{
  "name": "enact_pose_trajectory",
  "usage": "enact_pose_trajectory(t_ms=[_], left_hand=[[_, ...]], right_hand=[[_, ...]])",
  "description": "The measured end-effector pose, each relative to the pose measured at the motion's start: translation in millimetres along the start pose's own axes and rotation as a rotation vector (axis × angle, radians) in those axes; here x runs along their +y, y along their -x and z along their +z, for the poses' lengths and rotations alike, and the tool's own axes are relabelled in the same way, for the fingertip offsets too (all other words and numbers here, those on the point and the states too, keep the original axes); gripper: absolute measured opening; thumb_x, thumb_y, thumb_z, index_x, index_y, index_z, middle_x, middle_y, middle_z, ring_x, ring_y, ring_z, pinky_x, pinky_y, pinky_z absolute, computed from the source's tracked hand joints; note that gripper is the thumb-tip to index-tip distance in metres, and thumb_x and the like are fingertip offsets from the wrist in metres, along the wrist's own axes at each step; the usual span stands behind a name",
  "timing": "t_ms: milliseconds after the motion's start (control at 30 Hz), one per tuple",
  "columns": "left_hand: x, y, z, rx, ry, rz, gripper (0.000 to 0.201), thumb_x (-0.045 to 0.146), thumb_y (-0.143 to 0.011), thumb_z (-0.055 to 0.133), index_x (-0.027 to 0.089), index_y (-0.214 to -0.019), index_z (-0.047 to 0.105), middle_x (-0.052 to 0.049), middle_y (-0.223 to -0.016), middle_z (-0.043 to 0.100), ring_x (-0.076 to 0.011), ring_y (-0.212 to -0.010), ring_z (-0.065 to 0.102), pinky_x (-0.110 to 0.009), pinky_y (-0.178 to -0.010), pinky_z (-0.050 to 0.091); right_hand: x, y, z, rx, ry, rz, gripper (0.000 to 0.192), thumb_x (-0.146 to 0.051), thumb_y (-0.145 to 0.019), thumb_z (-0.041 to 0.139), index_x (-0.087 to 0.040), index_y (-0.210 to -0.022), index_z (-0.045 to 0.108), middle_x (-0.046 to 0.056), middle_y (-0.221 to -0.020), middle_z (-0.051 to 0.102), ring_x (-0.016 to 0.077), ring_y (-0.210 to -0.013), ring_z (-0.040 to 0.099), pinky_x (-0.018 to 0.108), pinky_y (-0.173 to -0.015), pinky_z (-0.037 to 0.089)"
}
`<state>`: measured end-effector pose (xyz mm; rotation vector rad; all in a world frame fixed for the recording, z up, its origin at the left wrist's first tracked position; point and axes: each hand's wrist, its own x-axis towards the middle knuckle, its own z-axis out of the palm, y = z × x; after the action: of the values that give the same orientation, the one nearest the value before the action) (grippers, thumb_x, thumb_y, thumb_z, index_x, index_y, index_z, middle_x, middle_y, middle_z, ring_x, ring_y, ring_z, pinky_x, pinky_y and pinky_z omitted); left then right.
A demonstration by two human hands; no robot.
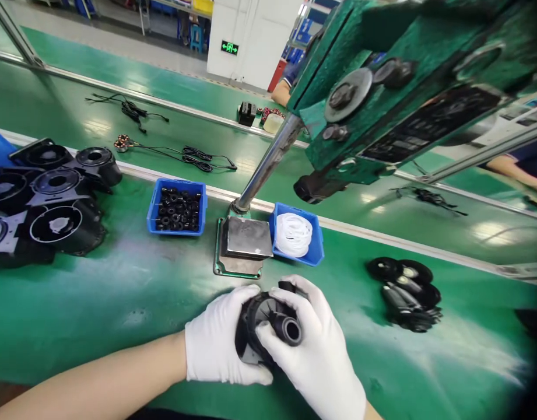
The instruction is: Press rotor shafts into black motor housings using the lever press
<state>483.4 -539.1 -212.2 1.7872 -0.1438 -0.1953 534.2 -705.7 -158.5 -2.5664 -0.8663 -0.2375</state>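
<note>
Two gloved hands hold one black piece btw them, as I see it from my side. L hand (pixel 222 338) is cupped round the left side of a round black housing (pixel 254 324); R hand (pixel 323 347) pinches its short tube (pixel 288 330), thumb on one side, fingers over the top. The piece is over the table (pixel 141 303), on the wearer's side of the steel block (pixel 249 236). The tube's long axis goes rightward and a bit toward the wearer, so R hand is nearer to its open end. Fingers cover the joint, so I can't tell if tube & housing are one pc. Farther out, left bin (pixel 176 232) has small black parts (pixel 178 211), right bin (pixel 315 252) has white rings (pixel 293 234). Bigger housings (pixel 60 224) lie far left, loose dark pcs (pixel 408 291) right.
</note>
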Motion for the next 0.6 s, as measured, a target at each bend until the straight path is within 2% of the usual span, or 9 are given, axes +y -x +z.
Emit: enact_pose_trajectory(t_ms=[167, 400, 600], left_hand=[[-5.9, 3.4, 3.4, 0.025, 0.022, -0.041, 0.117, 0.033, -0.044, 0.089, 0.020, -0.141, 0.026, -0.011, -0.134, 0.051, -0.0314, -0.120, 0.055, -0.045, -0.107, 0.045], [-7.2, 1.7, 2.5, 0.011, 0.062, -0.019, 0.117, 0.032, -0.046, 0.088, 0.022, -0.142, 0.022, -0.010, -0.135, 0.050, -0.0296, -0.118, 0.057, -0.041, -0.104, 0.048], [-5.1, 1.4, 1.9, 0.004, 0.054, -0.014, 0.124, 0.031, -0.046, 0.088, 0.017, -0.145, 0.016, -0.014, -0.139, 0.049, -0.0322, -0.126, 0.052, -0.044, -0.113, 0.039]], right_hand=[[1.8, 0.4, 2.3, -0.002, 0.031, -0.016, 0.035, -0.036, -0.076, 0.063, -0.017, -0.104, 0.059, 0.017, -0.119, 0.051, 0.0320, -0.102, 0.059, 0.050, -0.076, 0.056], [1.2, -3.9, -0.5, -0.005, 0.038, -0.070, 0.035, -0.037, -0.075, 0.065, -0.016, -0.102, 0.059, 0.017, -0.115, 0.053, 0.0304, -0.100, 0.061, 0.046, -0.076, 0.057], [1.9, -4.3, -0.6, 0.018, 0.031, -0.082, 0.035, -0.038, -0.074, 0.066, -0.015, -0.100, 0.062, 0.018, -0.112, 0.054, 0.0311, -0.099, 0.062, 0.047, -0.078, 0.057]])
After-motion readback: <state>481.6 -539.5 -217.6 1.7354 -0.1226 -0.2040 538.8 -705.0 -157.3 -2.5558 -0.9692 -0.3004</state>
